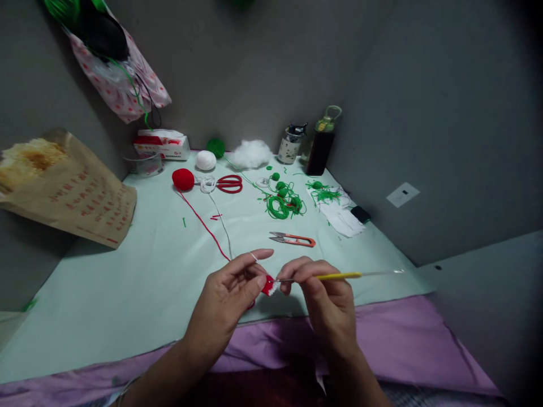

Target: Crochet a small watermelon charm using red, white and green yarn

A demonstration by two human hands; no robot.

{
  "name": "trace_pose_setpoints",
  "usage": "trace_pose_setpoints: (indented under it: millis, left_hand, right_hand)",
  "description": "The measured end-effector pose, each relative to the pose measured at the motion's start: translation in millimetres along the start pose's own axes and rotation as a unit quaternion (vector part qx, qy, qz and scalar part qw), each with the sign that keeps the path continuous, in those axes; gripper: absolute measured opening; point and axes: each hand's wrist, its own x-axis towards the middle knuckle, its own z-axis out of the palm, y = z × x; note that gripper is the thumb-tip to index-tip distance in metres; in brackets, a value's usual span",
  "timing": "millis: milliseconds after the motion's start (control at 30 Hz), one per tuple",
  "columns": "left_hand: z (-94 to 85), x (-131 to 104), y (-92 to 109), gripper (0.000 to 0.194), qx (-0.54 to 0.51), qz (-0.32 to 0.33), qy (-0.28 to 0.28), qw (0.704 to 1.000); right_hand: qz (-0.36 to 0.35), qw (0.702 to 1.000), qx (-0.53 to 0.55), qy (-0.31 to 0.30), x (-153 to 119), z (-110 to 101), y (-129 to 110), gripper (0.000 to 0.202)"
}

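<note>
Red crochet piece [268, 284] with a white edge is held at the lower centre of the frame, above the tabletop [139, 271]. It is small, and partly covered by the fingers; bright red stitching is seen on its left, and a bumpy white border along its right side. Its finer stitches are too small to be told apart.

The piece is pinched between the thumb and fingers of the left hand [229, 291], and a strand of white yarn is looped over a finger of that hand. A crochet hook [339, 276] with a yellow handle is gripped in the fingers of the right hand [328, 294], its metal end pointed left and brought to the piece.

Rows of red characters are printed on the brown paper bag [97, 203] at the left, but they cannot be read with certainty. Red and white packaging with small lettering is seen on the box [172, 144] at the upper left; the lettering is too small to be read. A pale label with dark markings is carried by the jar [289, 149] near the top centre, beside a dark bottle [321, 150]. Orange-handled snips [292, 239] are laid beyond the hands.
</note>
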Motion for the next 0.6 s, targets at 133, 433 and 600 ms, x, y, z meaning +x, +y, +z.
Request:
trace_pose_setpoints:
  millis: [133,433,600]
  left_hand:
    - [1.0,0.0,0.1,0.030,0.037,0.023,0.012,0.999]
    - [3.8,-0.1,1.5,0.035,0.055,0.041,0.038,0.997]
    - [5.4,0.5,2.8,0.036,0.089,0.089,0.068,0.990]
  right_hand:
    - [-0.057,0.993,-0.102,-0.016,-4.6,-3.3,-5.5,0.022]
    - [-0.185,0.928,-0.316,-0.069,-9.3,-1.6,-12.2,0.033]
    - [-0.226,0.890,-0.388,-0.076,-10.3,2.5,-12.3,0.041]
